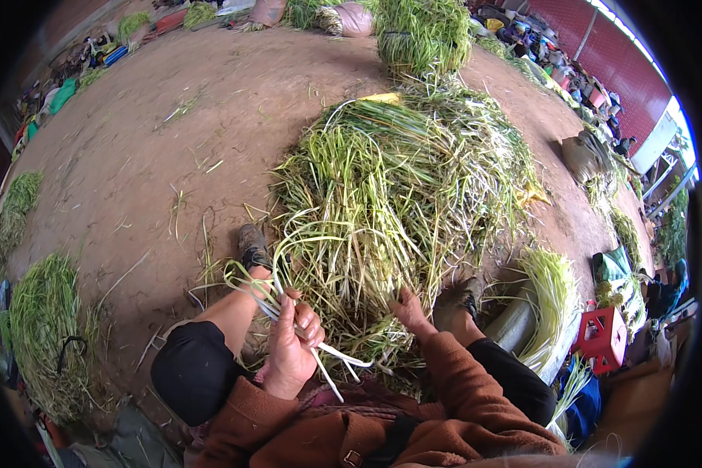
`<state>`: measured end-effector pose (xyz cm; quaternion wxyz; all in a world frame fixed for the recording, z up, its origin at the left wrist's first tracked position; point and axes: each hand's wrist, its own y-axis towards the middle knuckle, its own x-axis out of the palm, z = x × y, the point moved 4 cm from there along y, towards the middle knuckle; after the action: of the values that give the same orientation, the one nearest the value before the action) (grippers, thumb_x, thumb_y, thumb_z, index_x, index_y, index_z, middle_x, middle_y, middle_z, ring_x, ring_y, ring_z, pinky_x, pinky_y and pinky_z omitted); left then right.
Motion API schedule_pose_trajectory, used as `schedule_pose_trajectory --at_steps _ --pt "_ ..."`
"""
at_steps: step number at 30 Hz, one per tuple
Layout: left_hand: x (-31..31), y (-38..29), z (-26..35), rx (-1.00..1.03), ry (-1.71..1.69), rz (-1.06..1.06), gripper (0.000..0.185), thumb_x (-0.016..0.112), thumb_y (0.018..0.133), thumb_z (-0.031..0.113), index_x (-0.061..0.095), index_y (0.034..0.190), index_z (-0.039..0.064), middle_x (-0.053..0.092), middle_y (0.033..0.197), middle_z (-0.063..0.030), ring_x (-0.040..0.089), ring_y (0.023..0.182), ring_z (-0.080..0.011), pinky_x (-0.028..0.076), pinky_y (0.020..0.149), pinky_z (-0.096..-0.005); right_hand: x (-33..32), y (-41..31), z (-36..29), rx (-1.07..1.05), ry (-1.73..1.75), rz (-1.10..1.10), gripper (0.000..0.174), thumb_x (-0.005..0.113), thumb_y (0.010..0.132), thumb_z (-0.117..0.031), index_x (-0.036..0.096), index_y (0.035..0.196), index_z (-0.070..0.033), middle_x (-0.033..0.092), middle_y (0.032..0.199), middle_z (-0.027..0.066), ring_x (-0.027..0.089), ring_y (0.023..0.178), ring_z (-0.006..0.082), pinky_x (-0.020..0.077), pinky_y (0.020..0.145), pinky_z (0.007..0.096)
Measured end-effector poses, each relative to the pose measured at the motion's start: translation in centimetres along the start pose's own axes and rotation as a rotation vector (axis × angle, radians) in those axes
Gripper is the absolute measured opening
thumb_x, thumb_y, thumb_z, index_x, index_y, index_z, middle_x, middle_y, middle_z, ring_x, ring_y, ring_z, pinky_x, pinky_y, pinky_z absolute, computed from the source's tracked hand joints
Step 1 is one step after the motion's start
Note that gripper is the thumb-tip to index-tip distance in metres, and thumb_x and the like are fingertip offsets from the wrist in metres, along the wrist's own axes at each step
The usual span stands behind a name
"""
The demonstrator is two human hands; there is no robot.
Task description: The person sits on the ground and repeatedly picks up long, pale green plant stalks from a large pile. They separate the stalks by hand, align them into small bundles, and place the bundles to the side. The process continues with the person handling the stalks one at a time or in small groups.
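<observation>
My left hand (295, 345) is closed around a few long leafy stalks (330, 377). Their white stem ends stick out below the fist, and the yellow-green leaves loop out above it. Between my feet lies a large heap of similar green and white stalks (351, 193), some of them yellowed. At the near side of this heap is my right hand (412, 316), its fingertips among the leaves. Leaves hide part of those fingers, so whether they grip anything is unclear.
A neat bundle of pale stalks (550, 310) rests over a grey metal surface (512, 327) on the right, near a red plastic stool (602, 339). Another bundle (47, 339) stands left. Beyond the heap rises a tall green bundle (424, 38) on the earthen floor (152, 134).
</observation>
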<state>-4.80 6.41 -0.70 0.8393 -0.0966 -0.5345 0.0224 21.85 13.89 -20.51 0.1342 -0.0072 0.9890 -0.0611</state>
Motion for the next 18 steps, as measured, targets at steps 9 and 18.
schedule_pose_trajectory --at_steps 9,18 --pt "0.3 -0.2 0.7 0.078 0.051 0.027 0.023 0.052 0.093 0.038 0.047 0.099 0.016 0.037 0.060 0.0063 0.032 0.046 -0.0033 0.028 0.041 -0.0180 8.8 -10.5 0.6 0.087 -0.775 -1.002 0.022 0.057 0.080 -0.026 0.071 0.094 -0.017 0.067 0.089 0.0125 0.066 0.075 0.0288 0.0526 0.064 0.0418" --pt "0.3 -0.3 0.9 0.065 0.072 0.052 0.024 0.052 0.093 0.038 0.047 0.099 0.015 0.036 0.058 0.0062 0.031 0.046 -0.0041 0.027 0.041 -0.0190 9.0 -4.7 -6.1 -0.099 -0.815 -1.015 0.037 0.052 0.088 -0.038 0.062 0.099 -0.005 0.065 0.085 0.0138 0.063 0.076 0.0267 0.0520 0.070 0.0397"
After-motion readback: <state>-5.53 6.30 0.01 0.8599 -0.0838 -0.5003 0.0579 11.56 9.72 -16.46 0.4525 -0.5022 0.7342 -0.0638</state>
